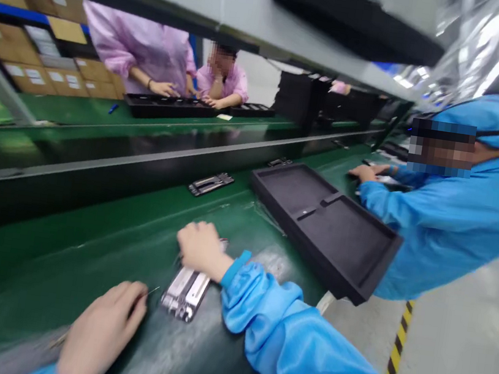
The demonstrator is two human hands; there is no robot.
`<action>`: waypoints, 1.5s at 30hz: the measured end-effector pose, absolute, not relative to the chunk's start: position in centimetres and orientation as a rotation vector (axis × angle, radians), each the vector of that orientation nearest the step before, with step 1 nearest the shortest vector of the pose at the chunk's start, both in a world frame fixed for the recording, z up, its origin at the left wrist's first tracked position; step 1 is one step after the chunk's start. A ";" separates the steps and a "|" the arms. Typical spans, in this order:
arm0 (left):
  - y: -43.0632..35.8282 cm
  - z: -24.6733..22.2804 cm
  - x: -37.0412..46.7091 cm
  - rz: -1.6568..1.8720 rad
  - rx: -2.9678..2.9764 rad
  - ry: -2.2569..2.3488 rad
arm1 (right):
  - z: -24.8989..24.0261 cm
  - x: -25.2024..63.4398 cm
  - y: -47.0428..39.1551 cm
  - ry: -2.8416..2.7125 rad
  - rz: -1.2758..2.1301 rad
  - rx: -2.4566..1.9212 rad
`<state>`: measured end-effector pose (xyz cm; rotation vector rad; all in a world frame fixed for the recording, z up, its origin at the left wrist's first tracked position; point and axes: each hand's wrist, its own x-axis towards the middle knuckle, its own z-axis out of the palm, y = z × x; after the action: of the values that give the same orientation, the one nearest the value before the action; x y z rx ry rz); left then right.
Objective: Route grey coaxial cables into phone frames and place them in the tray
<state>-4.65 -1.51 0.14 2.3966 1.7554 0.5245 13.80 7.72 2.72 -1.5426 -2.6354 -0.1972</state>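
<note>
An opened phone (pixel 186 292) with its inner parts bare lies on the green bench mat in front of me. My right hand (pixel 201 247) is closed over the far end of this phone, its fingers curled down and partly hiding it. To the left of the phone, my left hand (pixel 102 327) is closed round tweezers (pixel 153 292). Their fine tip points toward the phone's near end, apart from it, and their back end shows by the wrist. Motion smears this hand a little.
A black foam tray (pixel 346 228) with two recesses rests at the bench's right edge. Another opened phone (pixel 211 184) lies farther back, before a raised ledge (pixel 94 165). A co-worker in blue (pixel 470 205) works at right; two people in pink work beyond the ledge.
</note>
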 end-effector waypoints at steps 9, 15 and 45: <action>-2.9 0.7 -0.8 0.478 2.377 1.620 | 1.6 17.8 7.0 -2.425 0.075 -1.549; -0.5 0.5 -1.9 0.652 2.307 1.760 | 1.3 16.5 4.7 -2.287 0.528 -0.938; -1.6 0.1 -1.3 0.434 2.490 1.762 | 0.4 15.9 2.8 -1.909 1.124 -1.124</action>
<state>-1.30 -1.62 0.07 2.4900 1.7621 0.4335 15.90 2.81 0.37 -1.1243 -1.9090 1.1241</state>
